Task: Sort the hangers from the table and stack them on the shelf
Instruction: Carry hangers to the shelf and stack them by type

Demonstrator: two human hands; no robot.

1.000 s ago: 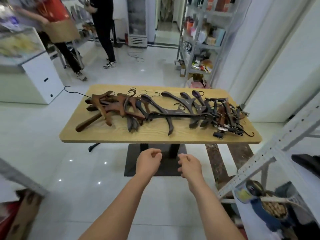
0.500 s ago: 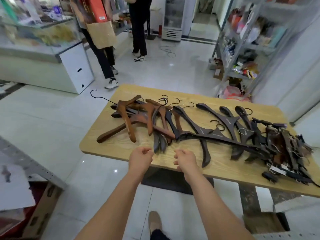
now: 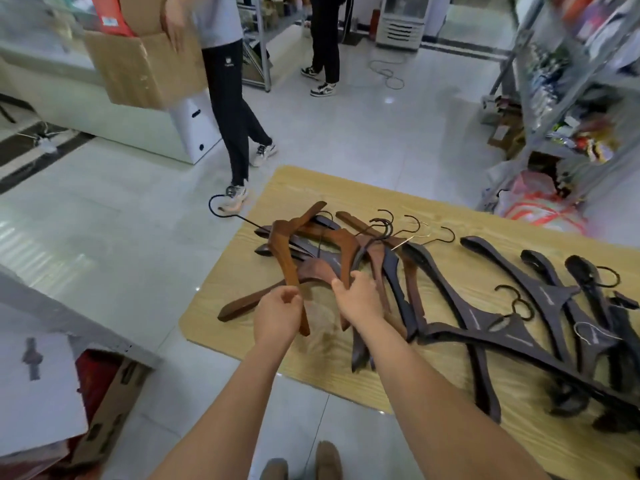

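Trousers logo [image 3: 227,60]: small white mark, too blurred to read.
Red box label [image 3: 111,20]: pale patch, print illegible.
Readable text: none anywhere.

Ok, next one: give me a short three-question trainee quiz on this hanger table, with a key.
1. True or false: the dark hangers lie toward the right end of the table.
2. The left hand and right hand each have a grip on which kind? A: brown hangers. B: white plastic ones. C: bare wire ones.
3. What is the person beyond the table carrying?
Key: 1 true; 2 A; 3 a cardboard box.
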